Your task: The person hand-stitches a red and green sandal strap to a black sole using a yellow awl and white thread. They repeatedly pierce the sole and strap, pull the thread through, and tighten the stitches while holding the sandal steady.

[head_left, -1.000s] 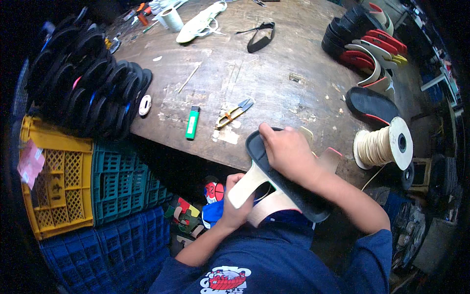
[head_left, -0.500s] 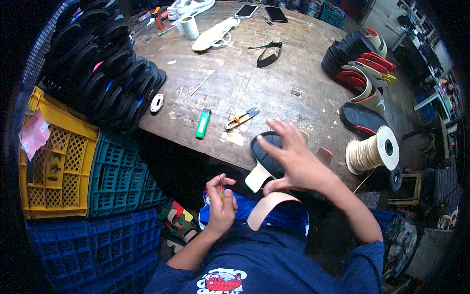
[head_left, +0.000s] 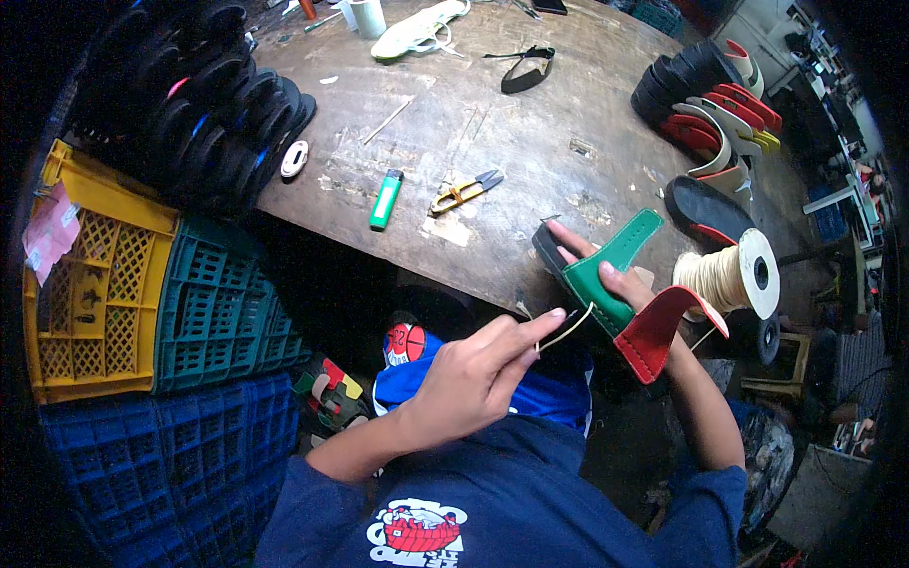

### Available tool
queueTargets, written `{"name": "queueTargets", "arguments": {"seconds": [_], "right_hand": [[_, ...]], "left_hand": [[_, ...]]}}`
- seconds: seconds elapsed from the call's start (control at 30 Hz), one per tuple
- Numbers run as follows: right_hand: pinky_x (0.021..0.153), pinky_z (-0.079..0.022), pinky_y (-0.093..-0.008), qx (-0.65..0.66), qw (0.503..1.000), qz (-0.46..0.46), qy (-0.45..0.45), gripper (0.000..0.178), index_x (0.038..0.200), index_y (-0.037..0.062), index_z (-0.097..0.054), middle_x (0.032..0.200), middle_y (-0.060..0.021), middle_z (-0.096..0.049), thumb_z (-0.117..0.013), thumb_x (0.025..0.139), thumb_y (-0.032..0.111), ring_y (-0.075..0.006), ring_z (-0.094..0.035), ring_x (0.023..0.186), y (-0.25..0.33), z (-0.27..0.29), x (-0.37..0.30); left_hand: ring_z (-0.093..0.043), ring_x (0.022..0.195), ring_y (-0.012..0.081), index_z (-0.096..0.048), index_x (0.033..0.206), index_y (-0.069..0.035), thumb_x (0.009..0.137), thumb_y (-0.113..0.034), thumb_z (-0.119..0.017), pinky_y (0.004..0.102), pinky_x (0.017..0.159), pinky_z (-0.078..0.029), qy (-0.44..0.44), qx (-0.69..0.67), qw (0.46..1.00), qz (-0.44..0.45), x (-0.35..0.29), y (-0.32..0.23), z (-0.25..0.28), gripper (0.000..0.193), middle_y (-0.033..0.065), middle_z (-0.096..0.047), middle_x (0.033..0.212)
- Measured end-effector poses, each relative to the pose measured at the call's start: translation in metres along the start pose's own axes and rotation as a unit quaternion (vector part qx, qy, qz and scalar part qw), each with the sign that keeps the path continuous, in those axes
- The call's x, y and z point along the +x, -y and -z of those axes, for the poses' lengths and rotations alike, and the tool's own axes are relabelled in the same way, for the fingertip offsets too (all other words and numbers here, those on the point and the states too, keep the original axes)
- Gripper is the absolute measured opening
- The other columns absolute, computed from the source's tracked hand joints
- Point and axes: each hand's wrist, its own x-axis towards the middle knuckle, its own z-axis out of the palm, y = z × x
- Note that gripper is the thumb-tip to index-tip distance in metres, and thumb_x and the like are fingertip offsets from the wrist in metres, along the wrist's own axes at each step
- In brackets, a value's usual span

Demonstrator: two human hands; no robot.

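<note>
A sandal with a black sole (head_left: 547,248), a green strap (head_left: 598,281) and a red strap (head_left: 655,331) is held tilted at the table's near edge. My right hand (head_left: 627,284) grips it, its thumb on the green strap and fingers at the far side of the sole. A cream cord (head_left: 568,333) runs from the sandal's side, below the green strap, to my left hand (head_left: 473,371). That hand is closed on the cord, its index finger pointing at the sandal. A small dark tip shows by that fingertip; whatever it belongs to is hidden.
On the wooden table (head_left: 322,218) lie a green lighter (head_left: 386,200), thread snips (head_left: 466,193), a black strap (head_left: 526,72) and a white shoe (head_left: 417,30). A cord spool (head_left: 710,273) and stacked sandal parts (head_left: 701,133) stand right; piled soles (head_left: 204,123) and crates (head_left: 99,312) left.
My right hand, spread over the sandal before, now grips it, raised and turned with the coloured straps showing. My left hand has moved right, up to the sandal's side, where the cord now shows.
</note>
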Motion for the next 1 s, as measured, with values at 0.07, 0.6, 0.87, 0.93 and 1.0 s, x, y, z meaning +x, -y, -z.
{"name": "queueTargets", "arguments": {"seconds": [0.07,0.6,0.87,0.93,1.0], "right_hand": [[0.123,-0.026,-0.0330,0.020,1.000,-0.004,0.007,0.091,0.161,0.0011,-0.024,0.166,-0.0147,-0.026,-0.053,0.097,0.060,-0.0246,-0.034,0.150,0.002,0.003,-0.001],[0.122,-0.029,-0.0345,0.021,1.000,0.018,0.004,0.085,0.159,-0.0014,-0.028,0.165,-0.0137,-0.029,-0.051,0.099,0.055,-0.0232,-0.034,0.150,-0.001,0.006,0.001],[0.125,-0.020,-0.0418,-0.138,0.985,0.091,-0.043,0.065,0.150,0.0053,-0.048,0.165,-0.0186,-0.027,-0.041,0.101,0.048,-0.0309,-0.026,0.153,-0.018,-0.011,0.004],[0.125,-0.014,-0.0470,-0.285,0.950,0.120,-0.042,0.055,0.142,0.0126,-0.062,0.166,-0.0197,-0.026,-0.036,0.103,0.041,-0.0378,-0.023,0.153,-0.018,-0.013,0.002],[0.125,-0.013,-0.0494,-0.370,0.922,0.114,-0.031,0.051,0.140,0.0162,-0.065,0.166,-0.0207,-0.026,-0.035,0.104,0.036,-0.0418,-0.023,0.152,-0.017,-0.017,0.000]], "left_hand": [[-0.062,0.070,0.0285,-0.059,0.142,-0.012,0.090,0.004,-0.062,0.0364,0.066,-0.051,-0.013,0.035,0.999,-0.018,0.012,-0.005,-0.002,0.054,0.0143,-0.059,0.084],[-0.060,0.065,0.0307,-0.064,0.137,-0.014,0.086,0.007,-0.060,0.0417,0.060,-0.050,-0.008,0.098,0.995,0.000,0.031,-0.010,-0.005,0.054,0.0141,-0.058,0.080],[-0.065,0.060,0.0321,-0.060,0.140,-0.022,0.091,-0.008,-0.064,0.0435,0.053,-0.055,0.052,0.240,0.966,0.079,0.012,-0.023,0.007,0.052,0.0103,-0.057,0.083],[-0.064,0.058,0.0316,-0.060,0.140,-0.021,0.091,-0.009,-0.064,0.0431,0.052,-0.055,0.053,0.240,0.965,0.092,0.007,-0.023,0.009,0.051,0.0108,-0.057,0.082],[-0.064,0.059,0.0318,-0.060,0.140,-0.021,0.091,-0.010,-0.064,0.0429,0.052,-0.055,0.057,0.237,0.964,0.107,0.004,-0.020,0.011,0.050,0.0110,-0.057,0.082]]}}
